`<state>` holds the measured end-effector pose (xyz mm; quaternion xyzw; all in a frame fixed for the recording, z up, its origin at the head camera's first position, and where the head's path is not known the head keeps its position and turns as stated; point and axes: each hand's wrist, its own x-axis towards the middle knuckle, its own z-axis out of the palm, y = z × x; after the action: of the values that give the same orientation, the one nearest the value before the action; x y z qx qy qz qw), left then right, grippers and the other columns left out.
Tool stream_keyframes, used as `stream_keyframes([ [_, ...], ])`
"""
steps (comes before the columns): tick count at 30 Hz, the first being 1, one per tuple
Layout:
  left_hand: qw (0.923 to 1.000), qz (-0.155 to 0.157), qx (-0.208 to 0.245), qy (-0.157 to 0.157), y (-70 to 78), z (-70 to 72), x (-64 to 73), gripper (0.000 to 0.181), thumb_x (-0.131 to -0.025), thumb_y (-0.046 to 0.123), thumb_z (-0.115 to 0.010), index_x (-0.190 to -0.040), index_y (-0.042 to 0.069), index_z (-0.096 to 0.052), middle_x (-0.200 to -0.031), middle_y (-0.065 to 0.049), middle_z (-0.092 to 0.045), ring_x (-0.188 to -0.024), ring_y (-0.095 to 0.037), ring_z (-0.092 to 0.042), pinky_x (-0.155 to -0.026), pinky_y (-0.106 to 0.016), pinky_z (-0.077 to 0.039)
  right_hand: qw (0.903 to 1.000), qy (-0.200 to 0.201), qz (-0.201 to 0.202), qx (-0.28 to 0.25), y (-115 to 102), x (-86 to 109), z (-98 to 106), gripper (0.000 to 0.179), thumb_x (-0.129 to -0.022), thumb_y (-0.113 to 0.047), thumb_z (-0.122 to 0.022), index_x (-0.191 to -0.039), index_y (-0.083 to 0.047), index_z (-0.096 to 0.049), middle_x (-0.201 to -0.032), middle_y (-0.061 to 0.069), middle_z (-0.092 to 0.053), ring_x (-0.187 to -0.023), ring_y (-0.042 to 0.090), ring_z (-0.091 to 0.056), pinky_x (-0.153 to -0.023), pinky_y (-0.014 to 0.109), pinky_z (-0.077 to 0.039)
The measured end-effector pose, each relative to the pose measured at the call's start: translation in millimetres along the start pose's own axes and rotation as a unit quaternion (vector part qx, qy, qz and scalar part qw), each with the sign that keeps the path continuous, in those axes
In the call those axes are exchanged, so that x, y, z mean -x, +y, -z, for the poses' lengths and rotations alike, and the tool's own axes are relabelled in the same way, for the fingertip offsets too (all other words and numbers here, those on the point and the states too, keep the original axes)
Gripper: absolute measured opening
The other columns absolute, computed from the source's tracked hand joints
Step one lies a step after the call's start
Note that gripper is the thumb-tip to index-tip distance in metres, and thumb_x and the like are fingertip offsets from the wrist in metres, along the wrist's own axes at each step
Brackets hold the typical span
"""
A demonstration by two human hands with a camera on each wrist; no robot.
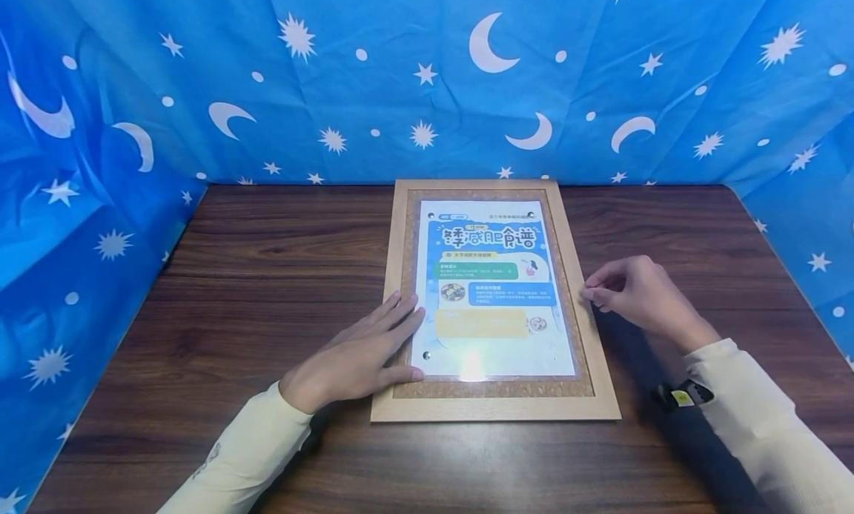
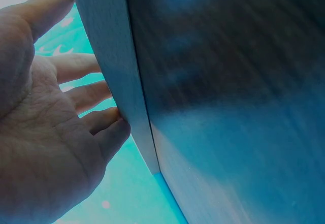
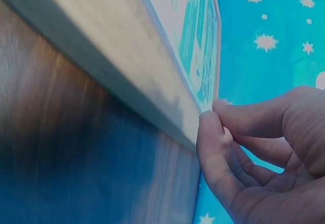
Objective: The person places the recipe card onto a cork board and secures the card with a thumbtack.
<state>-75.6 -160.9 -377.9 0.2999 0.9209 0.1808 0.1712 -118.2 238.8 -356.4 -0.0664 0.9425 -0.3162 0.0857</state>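
A light wooden-framed cork board (image 1: 496, 409) lies flat on the table, bearing a printed sheet (image 1: 494, 362) in glossy clear film. Silver round-headed pins sit at the sheet's upper left (image 1: 431, 216), upper right (image 1: 531, 215) and lower left (image 1: 427, 356) corners. My left hand (image 1: 360, 354) rests with fairly straight fingers over the board's left side, fingertips on the sheet's edge. Beside the right frame bar, my right hand (image 1: 630, 295) pinches thumb and index finger together. A tiny pin-like thing seems to be between those fingertips (image 3: 207, 120), mostly hidden.
The dark wood-grain table (image 1: 267, 277) extends around the board. Blue cloth (image 1: 367, 76) with white moons and stars hangs behind it and along both sides. A black strap with a yellow-faced device (image 1: 682, 397) is on the right wrist.
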Motion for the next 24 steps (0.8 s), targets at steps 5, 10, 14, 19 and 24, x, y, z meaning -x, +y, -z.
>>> stream_keyframes([
  [5,1.0000,-0.001,0.000,0.001,0.5,0.0,-0.1,0.083,-0.096,0.050,-0.064,-0.159,0.005,-0.031,-0.168,-0.015,-0.015,-0.155,-0.033,-0.003,-0.121,-0.055,-0.017,0.9997,-0.012,0.006,-0.019,-7.4,7.2,-6.1,0.011,-0.093,-0.007,-0.073,-0.100,0.003,-0.075,-0.086,0.010,-0.072,-0.070,0.020,-0.069,-0.067,0.035,-0.061],
  [10,1.0000,0.000,0.001,0.002,0.3,-0.5,0.1,0.083,-0.096,0.049,-0.064,-0.158,0.005,-0.031,-0.168,-0.015,-0.015,-0.155,-0.032,-0.003,-0.121,-0.055,-0.018,0.9993,-0.027,0.006,-0.027,-12.2,12.6,-10.1,0.011,-0.093,-0.008,-0.074,-0.098,0.001,-0.075,-0.082,0.007,-0.070,-0.069,0.019,-0.065,-0.066,0.034,-0.060],
  [14,1.0000,0.000,-0.001,0.004,0.0,-1.2,0.0,0.083,-0.096,0.050,-0.064,-0.159,0.006,-0.031,-0.168,-0.014,-0.016,-0.155,-0.032,-0.003,-0.121,-0.056,-0.018,0.9989,-0.040,0.006,-0.023,-13.5,16.2,-14.0,0.013,-0.094,-0.013,-0.074,-0.097,0.000,-0.075,-0.081,0.006,-0.068,-0.068,0.019,-0.062,-0.064,0.032,-0.058],
  [19,1.0000,0.002,-0.003,0.003,-0.3,-1.6,-0.1,0.083,-0.096,0.050,-0.064,-0.159,0.006,-0.031,-0.168,-0.014,-0.015,-0.155,-0.032,-0.003,-0.121,-0.055,-0.018,0.9976,-0.062,0.000,-0.030,-14.6,19.1,-18.2,0.021,-0.097,-0.022,-0.072,-0.096,-0.001,-0.073,-0.080,0.006,-0.065,-0.069,0.019,-0.060,-0.062,0.031,-0.057],
  [24,1.0000,0.002,-0.001,0.004,-0.2,-1.4,0.4,0.083,-0.096,0.050,-0.064,-0.159,0.006,-0.031,-0.168,-0.014,-0.016,-0.155,-0.032,-0.003,-0.121,-0.055,-0.018,0.9962,-0.082,0.001,-0.031,-15.8,21.2,-20.4,0.029,-0.100,-0.032,-0.067,-0.089,-0.005,-0.070,-0.075,0.005,-0.063,-0.064,0.019,-0.059,-0.055,0.030,-0.051],
])
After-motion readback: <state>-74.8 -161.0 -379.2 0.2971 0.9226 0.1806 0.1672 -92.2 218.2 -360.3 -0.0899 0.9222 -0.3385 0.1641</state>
